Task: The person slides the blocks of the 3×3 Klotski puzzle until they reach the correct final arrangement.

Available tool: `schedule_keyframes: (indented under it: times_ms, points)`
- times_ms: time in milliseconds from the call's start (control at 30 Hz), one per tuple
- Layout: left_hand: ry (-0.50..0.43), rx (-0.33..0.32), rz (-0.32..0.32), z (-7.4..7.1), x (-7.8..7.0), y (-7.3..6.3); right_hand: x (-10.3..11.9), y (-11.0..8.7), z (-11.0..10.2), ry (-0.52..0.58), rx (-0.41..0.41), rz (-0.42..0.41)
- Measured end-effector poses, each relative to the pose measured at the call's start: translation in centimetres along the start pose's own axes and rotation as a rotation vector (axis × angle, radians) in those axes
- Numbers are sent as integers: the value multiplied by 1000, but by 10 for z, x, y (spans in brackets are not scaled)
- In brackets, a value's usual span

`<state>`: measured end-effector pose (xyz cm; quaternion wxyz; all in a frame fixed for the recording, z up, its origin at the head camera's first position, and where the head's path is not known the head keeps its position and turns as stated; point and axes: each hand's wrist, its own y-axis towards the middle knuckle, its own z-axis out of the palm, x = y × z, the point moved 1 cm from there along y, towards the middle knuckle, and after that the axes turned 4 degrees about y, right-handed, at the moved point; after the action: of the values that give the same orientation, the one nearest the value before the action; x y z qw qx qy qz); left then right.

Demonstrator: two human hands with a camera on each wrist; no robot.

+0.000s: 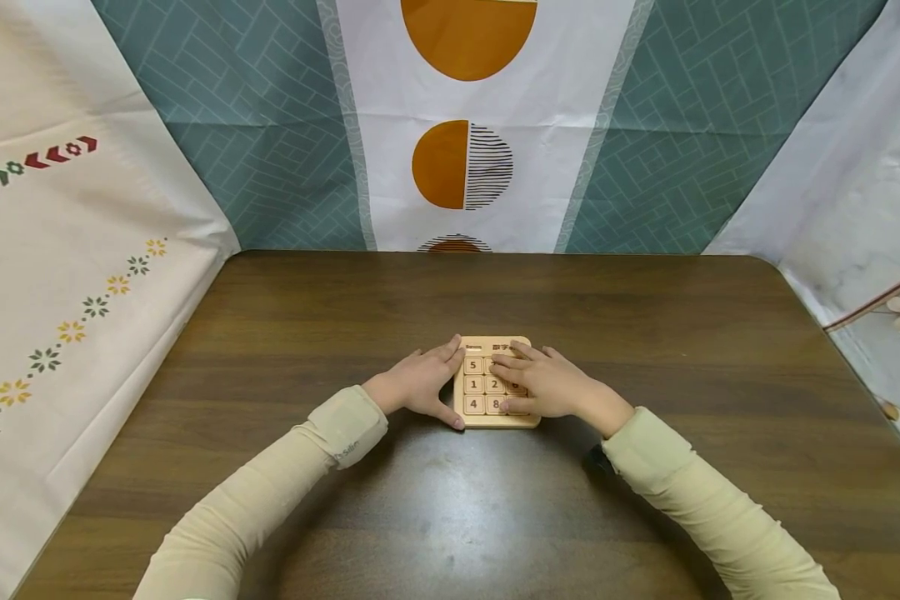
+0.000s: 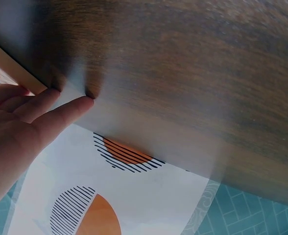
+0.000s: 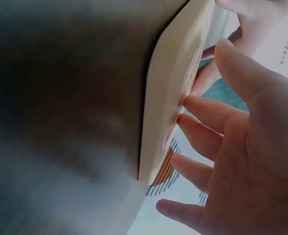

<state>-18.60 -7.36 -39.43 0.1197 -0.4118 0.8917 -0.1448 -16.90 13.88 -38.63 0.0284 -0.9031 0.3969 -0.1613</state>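
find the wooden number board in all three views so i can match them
Head: the wooden number board lies just below and right of centre.
Left wrist: at the left edge, above mid-height, partly cut off.
Right wrist: runs down from the top edge, near centre.
Shared landmark: the cloth's lowest orange-and-striped circle.

Left arm (image 1: 251, 500) reaches in from seven o'clock, right arm (image 1: 720, 508) from five, left hand (image 1: 423, 381) stretching its thumb toward four, right hand (image 1: 547, 385) spreading fingers toward ten.
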Motion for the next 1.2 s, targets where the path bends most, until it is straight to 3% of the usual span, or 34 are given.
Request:
schedule_keyframes:
  times_ms: [300, 633, 833, 1200]
  points:
    - [1, -2, -6, 0, 1, 0, -11, -12, -1, 13, 19, 53]
    - [-6, -6, -1, 2, 2, 1, -17, -19, -3, -1, -2, 32]
    - [-6, -3, 3, 2, 1, 1, -6, -7, -6, 4, -16, -9]
    - [1, 11, -2, 1, 1, 0, 7, 16, -2, -3, 49, -51]
